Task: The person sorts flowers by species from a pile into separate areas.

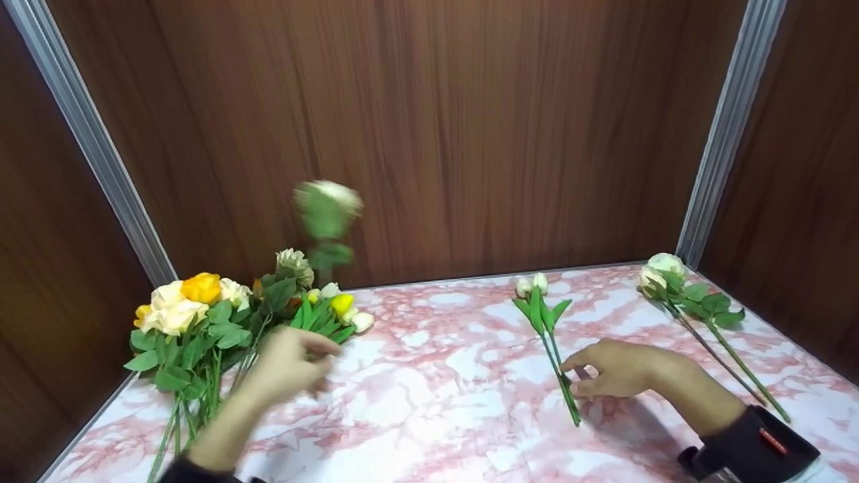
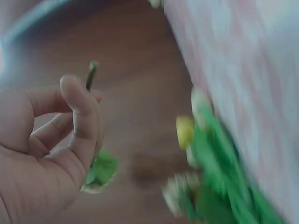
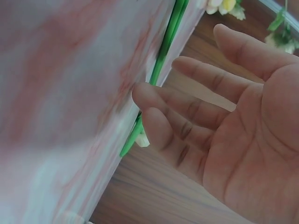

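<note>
My left hand [image 1: 288, 365], blurred, is raised at the left and pinches a white rose [image 1: 325, 208] by its stem. The bloom stands high against the wooden wall. In the left wrist view the cut stem end [image 2: 92, 74] pokes out past the fingers and a green leaf [image 2: 103, 166] shows below. My right hand [image 1: 621, 369] is beside a pair of white tulips [image 1: 547, 335] lying on the table, fingertips by their stems. From the right wrist, the fingers [image 3: 201, 74] look spread and loosely bent, with the green tulip stems [image 3: 163, 51] behind them and nothing gripped.
A heap of cream and orange roses [image 1: 174, 308] with leafy stems lies at the table's left, with yellow and white tulips [image 1: 342, 305] next to it. Two white roses [image 1: 664, 272] lie at the right. Wooden panels [image 1: 470, 134] enclose the marbled table [image 1: 429, 402].
</note>
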`<move>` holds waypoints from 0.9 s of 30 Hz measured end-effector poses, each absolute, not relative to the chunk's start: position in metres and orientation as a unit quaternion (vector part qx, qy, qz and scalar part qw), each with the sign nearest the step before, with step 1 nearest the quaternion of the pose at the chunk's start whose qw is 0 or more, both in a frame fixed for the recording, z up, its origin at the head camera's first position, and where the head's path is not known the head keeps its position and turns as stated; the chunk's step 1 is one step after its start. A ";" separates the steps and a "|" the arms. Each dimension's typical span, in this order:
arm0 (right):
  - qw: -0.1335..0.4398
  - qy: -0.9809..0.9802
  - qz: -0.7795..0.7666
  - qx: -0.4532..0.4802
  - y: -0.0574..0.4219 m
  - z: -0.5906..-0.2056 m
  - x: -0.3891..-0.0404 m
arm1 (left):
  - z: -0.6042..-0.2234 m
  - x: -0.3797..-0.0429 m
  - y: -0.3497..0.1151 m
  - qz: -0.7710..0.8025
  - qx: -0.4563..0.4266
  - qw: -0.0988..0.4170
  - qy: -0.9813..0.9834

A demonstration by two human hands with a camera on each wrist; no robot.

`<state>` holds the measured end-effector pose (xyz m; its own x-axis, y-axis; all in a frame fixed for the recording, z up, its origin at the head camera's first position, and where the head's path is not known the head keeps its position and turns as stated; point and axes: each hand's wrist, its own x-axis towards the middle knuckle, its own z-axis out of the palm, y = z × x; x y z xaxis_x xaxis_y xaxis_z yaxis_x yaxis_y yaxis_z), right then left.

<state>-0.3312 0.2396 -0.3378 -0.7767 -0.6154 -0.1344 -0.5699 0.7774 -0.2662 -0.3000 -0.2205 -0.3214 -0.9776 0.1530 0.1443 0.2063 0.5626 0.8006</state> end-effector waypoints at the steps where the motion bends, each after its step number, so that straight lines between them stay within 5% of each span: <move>1: 0.101 0.938 -0.102 -0.316 0.240 -0.338 -0.332 | -0.325 -0.299 -0.208 -0.450 -0.125 0.018 -0.884; 10: 0.078 0.943 -0.088 -0.313 0.243 -0.339 -0.334 | -0.356 -0.308 -0.148 -0.341 -0.239 -0.041 -0.908; 17: 0.033 0.932 -0.103 -0.346 0.237 -0.341 -0.335 | -0.362 -0.311 -0.144 -0.259 -0.293 -0.083 -0.917; 27: 0.072 0.937 -0.117 -0.320 0.236 -0.343 -0.333 | -0.356 -0.307 -0.154 -0.187 -0.291 -0.110 -0.932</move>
<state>-0.3330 0.2359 -0.3427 -0.7848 -0.6169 -0.0596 -0.5831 0.7676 -0.2660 -0.3073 -0.1535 -0.3561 -0.8068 0.5829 -0.0962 0.5009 0.7613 0.4118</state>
